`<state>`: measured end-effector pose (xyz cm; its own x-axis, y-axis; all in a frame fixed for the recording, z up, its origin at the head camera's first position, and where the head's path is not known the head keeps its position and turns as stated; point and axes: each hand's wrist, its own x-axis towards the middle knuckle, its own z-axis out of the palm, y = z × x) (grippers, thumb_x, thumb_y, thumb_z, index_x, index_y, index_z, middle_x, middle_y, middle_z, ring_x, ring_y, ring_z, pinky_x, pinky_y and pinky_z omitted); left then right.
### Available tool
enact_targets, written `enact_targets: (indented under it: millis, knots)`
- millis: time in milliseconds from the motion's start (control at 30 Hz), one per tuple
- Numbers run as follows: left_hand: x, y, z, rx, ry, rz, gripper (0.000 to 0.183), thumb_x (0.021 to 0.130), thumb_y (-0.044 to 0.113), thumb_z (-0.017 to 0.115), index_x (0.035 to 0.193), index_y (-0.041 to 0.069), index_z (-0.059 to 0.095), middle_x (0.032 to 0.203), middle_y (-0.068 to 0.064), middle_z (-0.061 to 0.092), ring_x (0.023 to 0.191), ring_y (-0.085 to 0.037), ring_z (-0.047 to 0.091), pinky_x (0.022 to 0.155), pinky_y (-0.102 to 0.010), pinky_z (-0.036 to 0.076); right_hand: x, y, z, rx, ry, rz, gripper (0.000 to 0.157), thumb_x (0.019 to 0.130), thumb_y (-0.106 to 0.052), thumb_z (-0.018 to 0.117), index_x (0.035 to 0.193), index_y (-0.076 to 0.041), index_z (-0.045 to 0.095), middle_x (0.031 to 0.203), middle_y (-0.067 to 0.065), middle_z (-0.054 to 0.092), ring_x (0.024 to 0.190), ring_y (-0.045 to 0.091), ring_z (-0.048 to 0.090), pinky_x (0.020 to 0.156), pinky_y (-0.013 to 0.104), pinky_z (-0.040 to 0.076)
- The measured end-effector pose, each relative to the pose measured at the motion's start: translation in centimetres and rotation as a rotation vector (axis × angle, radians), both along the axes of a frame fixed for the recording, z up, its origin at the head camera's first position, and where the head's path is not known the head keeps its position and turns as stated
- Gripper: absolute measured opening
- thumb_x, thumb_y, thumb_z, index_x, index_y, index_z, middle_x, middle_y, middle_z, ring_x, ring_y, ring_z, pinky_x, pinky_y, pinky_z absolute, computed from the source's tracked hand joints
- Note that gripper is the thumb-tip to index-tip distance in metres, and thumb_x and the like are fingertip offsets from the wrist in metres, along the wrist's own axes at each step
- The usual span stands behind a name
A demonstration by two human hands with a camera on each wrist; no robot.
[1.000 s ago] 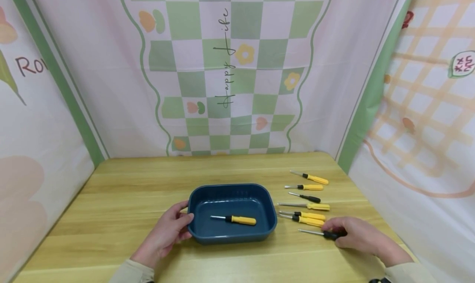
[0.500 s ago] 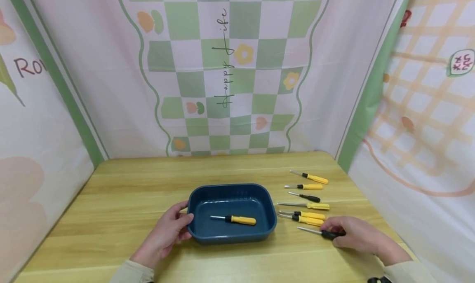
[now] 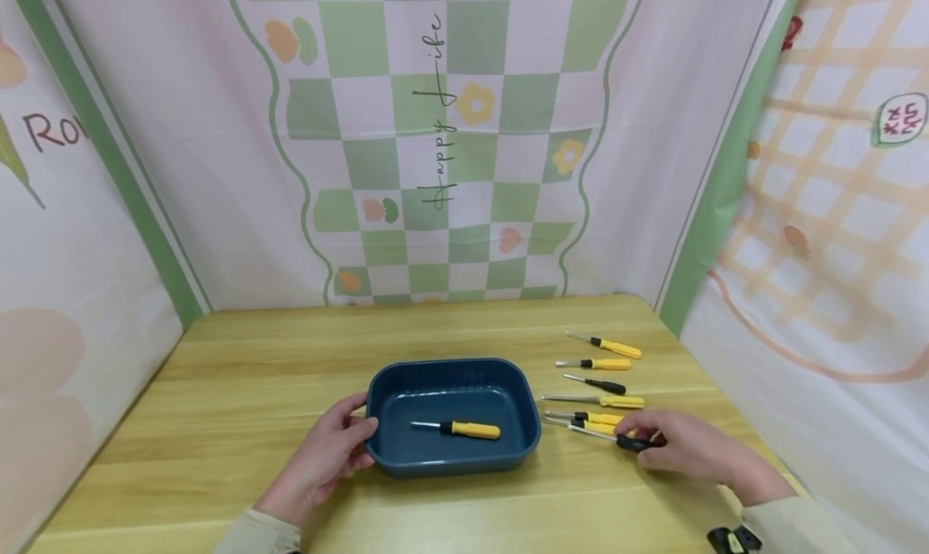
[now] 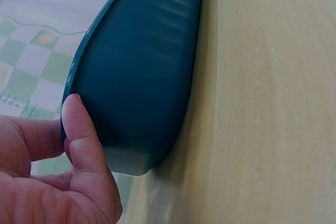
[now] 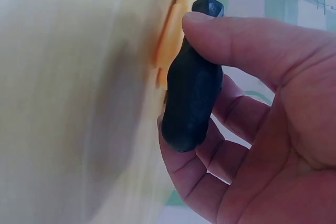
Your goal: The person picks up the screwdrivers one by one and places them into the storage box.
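Note:
My right hand (image 3: 685, 447) pinches the black handle of a screwdriver (image 5: 194, 90) between thumb and fingers. Its metal shaft points left, and in the head view it overlaps a yellow-handled screwdriver (image 3: 593, 428) behind it. In the right wrist view the black handle is raised off the table, with a shadow beside it. My left hand (image 3: 335, 447) grips the left rim of a dark blue rectangular box (image 3: 450, 464), thumb on the near side of the rim. A screwdriver with a yellow handle (image 3: 473, 431) lies inside the box.
Right of the box several screwdrivers lie in a column on the wooden table (image 3: 276, 352), shafts pointing left. One has a black handle (image 3: 608, 387); the topmost yellow one (image 3: 619, 348) is farthest back. Patterned cloth (image 3: 479, 239) hangs behind and at both sides.
My right hand has lifted the black screwdriver off the table and moved it slightly left and away from me. The left hand and the box have stayed in place.

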<state>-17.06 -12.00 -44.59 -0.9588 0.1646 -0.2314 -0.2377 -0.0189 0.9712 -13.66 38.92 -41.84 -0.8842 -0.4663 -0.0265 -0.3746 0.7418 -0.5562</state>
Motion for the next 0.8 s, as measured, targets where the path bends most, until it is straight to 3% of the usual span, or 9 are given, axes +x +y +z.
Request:
enact_targets:
  millis: [533,800]
  knots:
    - [-0.1,-0.2,-0.2,-0.020,0.002,0.003,0.053,0.106,0.009,0.057,0.157,0.005,0.042,0.117,-0.019,0.056,0.077,-0.020,0.062,0.060,-0.025,0.057,-0.8,-2.4,2.3,-0.043,-0.035,-0.021,0.036,0.091,-0.012,0.075,0.126,-0.009,0.069,0.103,0.001,0.067,0.089,0.006,0.064,0.074,0.023,0.054]
    - [0.1,-0.1,0.1,-0.015,0.001,0.002,0.053,0.106,0.008,0.056,0.156,0.004,0.042,0.118,-0.021,0.057,0.077,-0.019,0.063,0.060,-0.023,0.057,-1.4,-3.6,3.5,-0.097,-0.034,0.005,0.033,0.095,-0.012,0.073,0.128,-0.010,0.067,0.106,0.003,0.068,0.089,0.009,0.063,0.073,0.024,0.054]
